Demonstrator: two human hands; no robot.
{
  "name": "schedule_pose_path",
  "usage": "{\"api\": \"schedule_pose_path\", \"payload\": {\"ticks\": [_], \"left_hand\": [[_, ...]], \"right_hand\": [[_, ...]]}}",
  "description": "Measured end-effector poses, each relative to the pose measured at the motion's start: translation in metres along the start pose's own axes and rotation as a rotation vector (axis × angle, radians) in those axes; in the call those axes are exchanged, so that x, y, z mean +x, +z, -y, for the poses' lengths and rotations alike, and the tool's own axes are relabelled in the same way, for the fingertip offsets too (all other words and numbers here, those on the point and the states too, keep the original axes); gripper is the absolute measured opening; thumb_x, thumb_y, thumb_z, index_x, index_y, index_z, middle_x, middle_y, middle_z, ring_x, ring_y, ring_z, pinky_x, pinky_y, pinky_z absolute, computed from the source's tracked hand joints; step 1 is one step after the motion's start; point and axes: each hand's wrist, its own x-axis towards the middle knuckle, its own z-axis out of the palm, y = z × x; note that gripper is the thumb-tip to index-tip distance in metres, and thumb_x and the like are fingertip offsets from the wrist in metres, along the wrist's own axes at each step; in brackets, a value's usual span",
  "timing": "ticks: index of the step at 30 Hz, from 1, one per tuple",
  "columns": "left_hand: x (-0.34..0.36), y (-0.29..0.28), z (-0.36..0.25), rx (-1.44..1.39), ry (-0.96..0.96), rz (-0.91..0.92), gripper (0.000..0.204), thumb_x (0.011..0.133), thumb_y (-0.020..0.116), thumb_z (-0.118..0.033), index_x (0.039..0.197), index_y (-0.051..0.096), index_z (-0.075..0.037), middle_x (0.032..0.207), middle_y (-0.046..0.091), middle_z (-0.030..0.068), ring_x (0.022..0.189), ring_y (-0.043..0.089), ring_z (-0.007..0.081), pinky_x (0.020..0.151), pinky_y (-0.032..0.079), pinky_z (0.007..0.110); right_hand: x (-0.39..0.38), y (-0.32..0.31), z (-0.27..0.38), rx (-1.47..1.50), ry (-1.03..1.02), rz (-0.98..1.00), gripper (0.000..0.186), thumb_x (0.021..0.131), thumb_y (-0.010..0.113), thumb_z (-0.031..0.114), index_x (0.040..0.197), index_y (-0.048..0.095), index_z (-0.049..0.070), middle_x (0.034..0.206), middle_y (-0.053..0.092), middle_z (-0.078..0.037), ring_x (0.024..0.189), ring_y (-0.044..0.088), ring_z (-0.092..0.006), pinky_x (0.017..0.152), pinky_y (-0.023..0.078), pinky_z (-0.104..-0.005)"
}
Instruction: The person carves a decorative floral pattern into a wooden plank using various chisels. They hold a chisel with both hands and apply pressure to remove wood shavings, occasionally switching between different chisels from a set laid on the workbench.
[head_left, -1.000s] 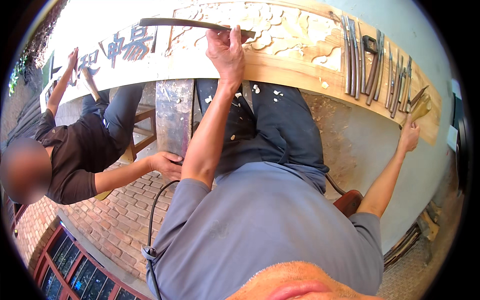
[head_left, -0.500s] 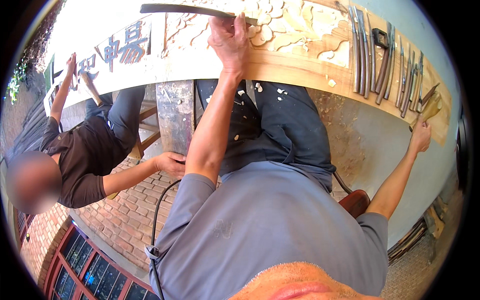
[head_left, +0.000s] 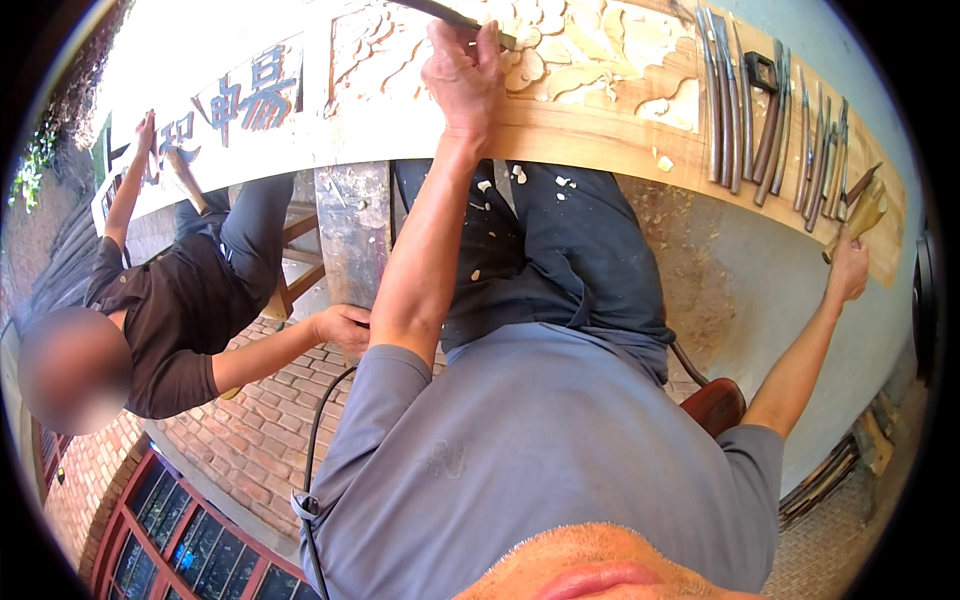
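Observation:
My left hand (head_left: 465, 85) is closed around a long dark carving chisel (head_left: 448, 14) over a wooden panel (head_left: 570, 125). The chisel slants, its upper end running out past the top of the picture. Its tip, by my fingers, is at the carved relief (head_left: 545, 50) of flowers and leaves. Far to the right, my right hand (head_left: 850, 268) grips a pale wooden mallet (head_left: 868, 207) by its handle, near the end of the tool row.
Several chisels (head_left: 722, 110) lie side by side at the panel's right, with a black-framed tool (head_left: 762, 72) among them. Wood chips (head_left: 665, 163) are scattered on panel and trousers. At left a co-worker (head_left: 190, 310) sits by painted characters (head_left: 268, 92); a brush (head_left: 185, 180) is near.
The chisel has tilted more steeply, its far end swinging up and out of the picture. My left hand has stayed almost in place. The right hand with the mallet has shifted slightly right.

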Motion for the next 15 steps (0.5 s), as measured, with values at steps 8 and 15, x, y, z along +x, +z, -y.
{"api": "schedule_pose_path", "payload": {"ticks": [8, 15], "left_hand": [[0.01, -0.002, 0.014, 0.331, 0.449, -0.052, 0.027, 0.102, 0.075, -0.012, 0.106, 0.05, -0.002, 0.076, 0.075, 0.0126, 0.064, 0.076, 0.0308, 0.057, 0.057, 0.04], [0.008, 0.006, 0.004, 0.377, 0.541, -0.046, 0.027, 0.1, 0.075, -0.012, 0.101, 0.048, -0.006, 0.07, 0.069, 0.0118, 0.059, 0.07, 0.0364, 0.053, 0.054, 0.043]], "right_hand": [[0.033, 0.016, 0.001, 0.003, 0.029, 0.008, 0.076, 0.083, 0.071, 0.072, 0.142, 0.073, 0.024, 0.127, 0.08, -0.004, 0.122, 0.073, -0.0318, 0.101, 0.053, -0.0489], [0.042, 0.008, -0.047, 1.437, 0.31, 0.199, 0.027, 0.098, 0.076, 0.014, 0.117, 0.075, -0.006, 0.107, 0.081, -0.018, 0.083, 0.076, -0.023, 0.075, 0.055, -0.0304]]}}
